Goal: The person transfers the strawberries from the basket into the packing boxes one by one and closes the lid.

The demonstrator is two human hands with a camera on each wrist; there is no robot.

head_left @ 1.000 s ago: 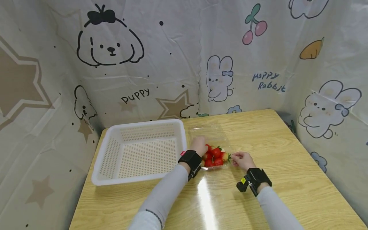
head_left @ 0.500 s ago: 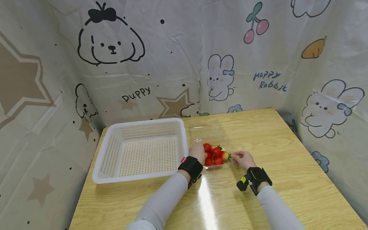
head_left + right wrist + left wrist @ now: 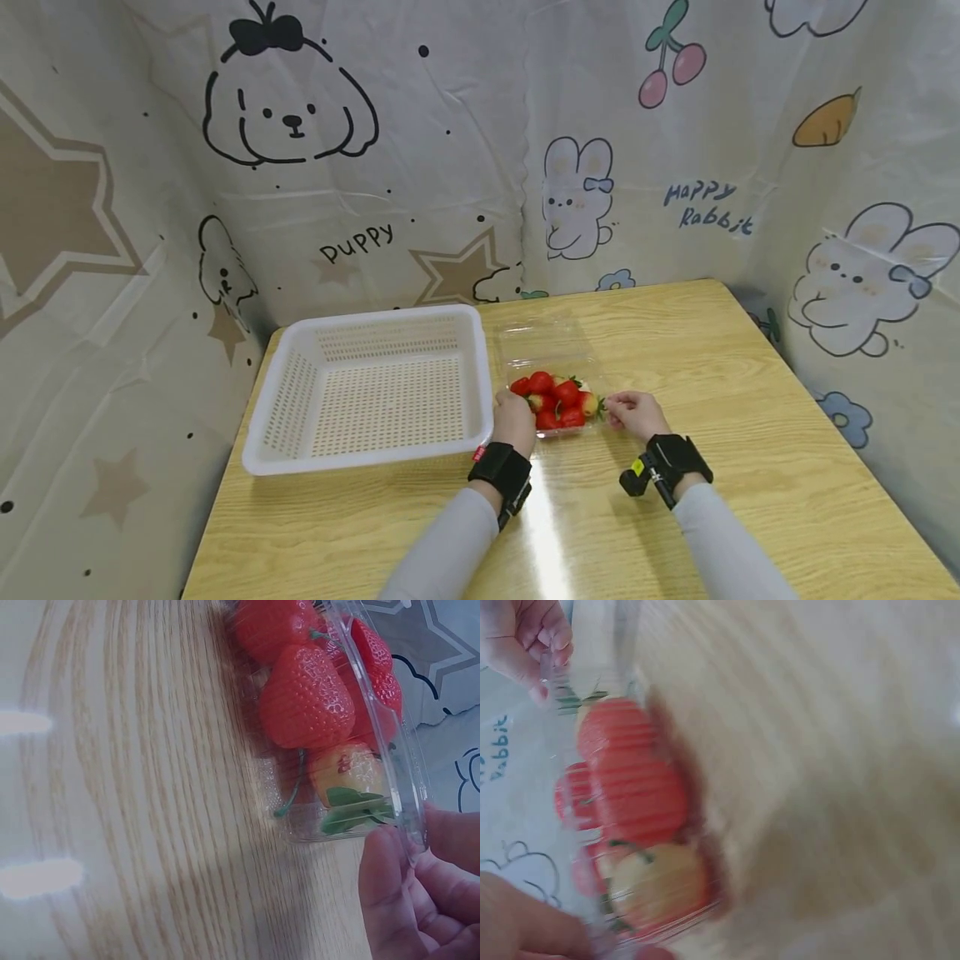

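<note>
A clear plastic box (image 3: 561, 432) stands on the table with its lid (image 3: 546, 339) folded back. Inside it lie several strawberries (image 3: 566, 393), mostly red, some pale yellow, with green leaves. My left hand (image 3: 513, 423) is at the box's left edge; in the left wrist view its fingers (image 3: 536, 926) and a thumb tip pinch the box's corner, partly cut off by the frame. At the opposite end my right hand (image 3: 633, 413) pinches the rim between thumb and fingers, plainest in the right wrist view, beside a yellowish strawberry (image 3: 346, 771).
A white perforated basket (image 3: 483, 379) stands to the left of the box, close to my left hand, with nothing in it. The wooden table (image 3: 675, 350) ends at a patterned cloth (image 3: 450, 175) behind and along the sides.
My left hand has drawn back from over the strawberries to the box's left edge, uncovering more of them. My right hand keeps its hold on the right rim.
</note>
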